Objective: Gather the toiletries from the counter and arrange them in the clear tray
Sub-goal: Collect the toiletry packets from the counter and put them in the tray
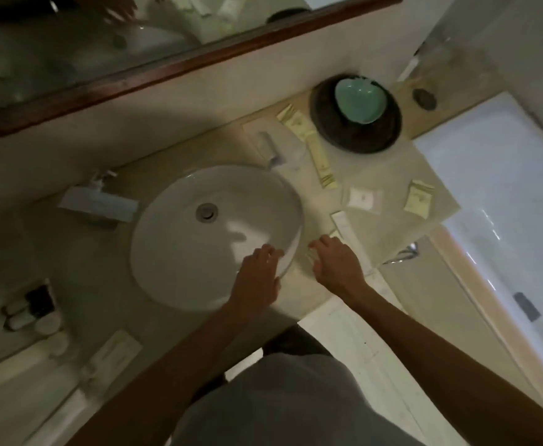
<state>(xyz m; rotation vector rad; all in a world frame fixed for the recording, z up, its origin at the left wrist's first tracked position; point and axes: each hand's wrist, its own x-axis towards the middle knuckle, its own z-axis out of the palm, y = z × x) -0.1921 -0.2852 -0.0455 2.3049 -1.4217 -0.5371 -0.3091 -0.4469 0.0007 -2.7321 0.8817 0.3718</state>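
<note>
Pale yellow and white toiletry packets lie scattered on the beige counter right of the round white basin [180,201]: a long yellow one [318,162], a white sachet [362,198], a small yellow packet [418,201] and a long white box [344,225]. A clear tray [291,149] sits behind the basin's right side with a white tube [268,146] in it. My right hand [336,263] presses its curled fingers on a small packet [311,255] at the counter's front. My left hand [259,272] rests on the basin rim, fingers spread, holding nothing.
A dark round plate [389,130] bearing a green dish [360,99] stands at the back right. The tap [98,201] is left of the basin. Small bottles [28,310] and a white box [115,349] lie at the left. A bathtub [505,194] borders the counter's right edge.
</note>
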